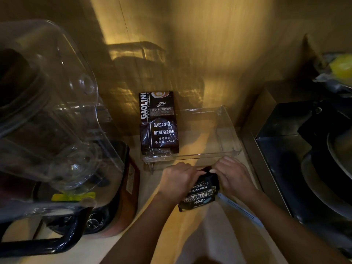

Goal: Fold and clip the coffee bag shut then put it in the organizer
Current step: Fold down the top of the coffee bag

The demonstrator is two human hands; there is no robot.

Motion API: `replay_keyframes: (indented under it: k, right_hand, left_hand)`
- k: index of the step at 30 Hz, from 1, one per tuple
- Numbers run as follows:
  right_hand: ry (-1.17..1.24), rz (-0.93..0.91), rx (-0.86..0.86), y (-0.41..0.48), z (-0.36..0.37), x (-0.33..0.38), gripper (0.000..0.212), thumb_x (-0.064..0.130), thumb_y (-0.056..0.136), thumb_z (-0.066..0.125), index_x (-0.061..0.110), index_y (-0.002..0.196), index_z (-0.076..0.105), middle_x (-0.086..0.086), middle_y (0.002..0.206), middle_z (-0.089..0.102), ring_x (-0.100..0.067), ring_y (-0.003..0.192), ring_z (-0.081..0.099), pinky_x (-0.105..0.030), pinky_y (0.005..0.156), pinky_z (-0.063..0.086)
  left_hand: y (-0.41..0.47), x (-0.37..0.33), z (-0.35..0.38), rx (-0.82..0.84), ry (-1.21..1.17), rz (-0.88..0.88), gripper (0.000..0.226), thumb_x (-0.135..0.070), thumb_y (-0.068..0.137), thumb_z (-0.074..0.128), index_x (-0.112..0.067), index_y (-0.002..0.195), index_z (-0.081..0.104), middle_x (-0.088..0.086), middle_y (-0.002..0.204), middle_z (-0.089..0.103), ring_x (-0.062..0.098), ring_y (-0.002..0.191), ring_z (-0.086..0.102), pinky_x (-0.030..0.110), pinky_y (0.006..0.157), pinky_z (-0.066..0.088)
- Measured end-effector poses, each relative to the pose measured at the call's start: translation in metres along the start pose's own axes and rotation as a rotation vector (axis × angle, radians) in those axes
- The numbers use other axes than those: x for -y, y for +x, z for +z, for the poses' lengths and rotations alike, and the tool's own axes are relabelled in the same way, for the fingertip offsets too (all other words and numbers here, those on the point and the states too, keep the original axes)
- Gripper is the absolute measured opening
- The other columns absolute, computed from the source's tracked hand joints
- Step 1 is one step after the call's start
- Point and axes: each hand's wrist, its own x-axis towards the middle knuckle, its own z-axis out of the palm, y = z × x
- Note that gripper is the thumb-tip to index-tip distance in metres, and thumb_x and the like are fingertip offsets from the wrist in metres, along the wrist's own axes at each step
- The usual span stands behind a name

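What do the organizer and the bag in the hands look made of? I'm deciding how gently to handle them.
The organizer looks like clear rigid plastic, glossy: the counter shows through its walls and its edges catch light. The coffee bag held by the left hand and right hand looks like dark printed foil or plastic film, creased and slightly shiny.

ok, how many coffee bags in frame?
2. One tall black coffee bag stands at the left end of the clear organizer. The other, a small dark coffee bag, is on the counter just in front of it, held at its top by the left hand and right hand.
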Motion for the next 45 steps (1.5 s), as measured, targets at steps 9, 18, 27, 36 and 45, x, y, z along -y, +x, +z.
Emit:
replay_keyframes:
  k: [9,18,27,36,45]
  right_hand:
    - [0.086,0.015,0.023,-0.002,0.006,-0.015,0.044,0.036,0.092,0.032,0.008,0.068,0.055,-0.008,0.063,0.059,-0.024,0.062,0.051,-0.032,0.056,0.043]
    - [-0.093,-0.008,0.015,0.008,0.003,0.005,0.022,0.024,0.08,0.047,0.011,0.08,0.065,-0.007,0.078,0.068,-0.026,0.073,0.06,-0.032,0.071,0.033]
    - [-0.124,-0.22,0.044,0.024,0.044,0.061,0.017,-0.002,0.062,0.066,0.008,0.076,0.063,-0.006,0.067,0.065,-0.024,0.063,0.06,-0.028,0.067,0.031]
    - [0.017,-0.007,0.095,0.011,0.009,0.017,0.009,0.015,0.08,0.055,0.011,0.076,0.063,-0.004,0.073,0.069,-0.021,0.071,0.062,-0.027,0.078,0.028]
    - [0.107,0.229,0.073,0.002,0.004,0.003,0.022,0.014,0.077,0.07,0.007,0.061,0.057,-0.011,0.059,0.059,-0.019,0.058,0.049,-0.035,0.055,0.044]
  left_hand:
    - [-0.025,0.018,-0.008,0.041,-0.199,-0.194,0.004,-0.009,0.079,0.063,-0.005,0.08,0.063,0.013,0.073,0.067,0.028,0.068,0.064,0.038,0.051,0.053]
    - [-0.036,0.022,-0.012,-0.048,-0.221,-0.246,0.013,-0.011,0.084,0.055,-0.002,0.077,0.061,0.016,0.07,0.066,0.029,0.064,0.063,0.039,0.057,0.054]
    - [-0.047,0.019,-0.007,-0.108,-0.305,-0.317,0.008,0.005,0.083,0.055,0.001,0.083,0.062,0.019,0.076,0.065,0.031,0.066,0.062,0.043,0.055,0.055]
    - [-0.047,0.02,-0.009,-0.096,-0.332,-0.273,0.01,0.007,0.081,0.056,-0.002,0.082,0.061,0.018,0.075,0.066,0.03,0.066,0.062,0.044,0.058,0.055]
    - [-0.047,0.023,-0.001,-0.127,-0.444,-0.389,0.008,-0.001,0.086,0.056,-0.003,0.083,0.063,0.013,0.081,0.066,0.025,0.07,0.061,0.046,0.059,0.056]
